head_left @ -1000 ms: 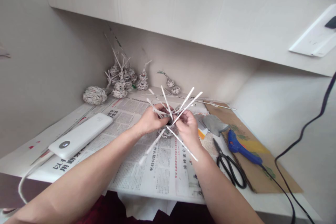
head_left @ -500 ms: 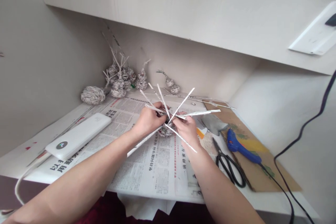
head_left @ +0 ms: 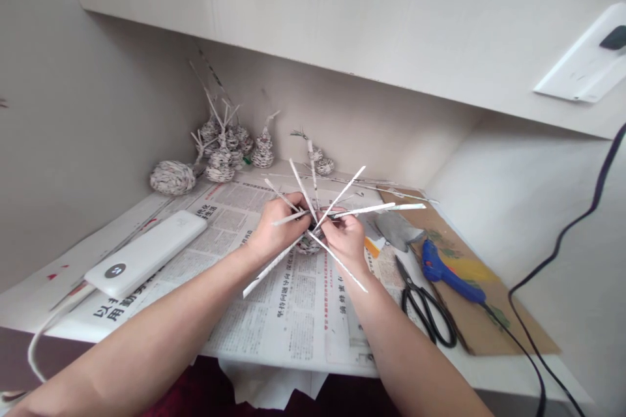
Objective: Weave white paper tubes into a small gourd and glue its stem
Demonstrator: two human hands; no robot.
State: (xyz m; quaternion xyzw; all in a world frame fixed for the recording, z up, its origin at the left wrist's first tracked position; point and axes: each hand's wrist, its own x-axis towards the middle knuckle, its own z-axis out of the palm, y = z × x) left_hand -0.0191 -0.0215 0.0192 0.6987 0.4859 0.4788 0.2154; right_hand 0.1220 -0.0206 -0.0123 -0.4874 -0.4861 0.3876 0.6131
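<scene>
Between my hands is a small round weaving of rolled newspaper [head_left: 309, 245], with several stiff paper sticks fanning outward from its top. My left hand [head_left: 282, 225] is closed on its left side, thumb near the middle where the sticks meet. On the right, my right hand [head_left: 345, 234] pinches at the base of the sticks, one long paper stick [head_left: 372, 209] running out to the right past the fingers. The fingertips of both hands are partly hidden behind the sticks. The weaving is held just over the newspaper [head_left: 264, 313] or rests on it; I cannot tell which.
Several woven paper gourds [head_left: 221, 163] and a woven ball [head_left: 173, 177] stand at the back left. A white power bank [head_left: 147, 253] with a cable lies left. Black scissors [head_left: 425, 309], a blue glue gun [head_left: 452, 277] and a cardboard sheet [head_left: 508, 332] lie right.
The paper sticks have turned and spread a little; one at the back now points more upright. The right-pointing stick reaches further right. Both hands stay on the weaving.
</scene>
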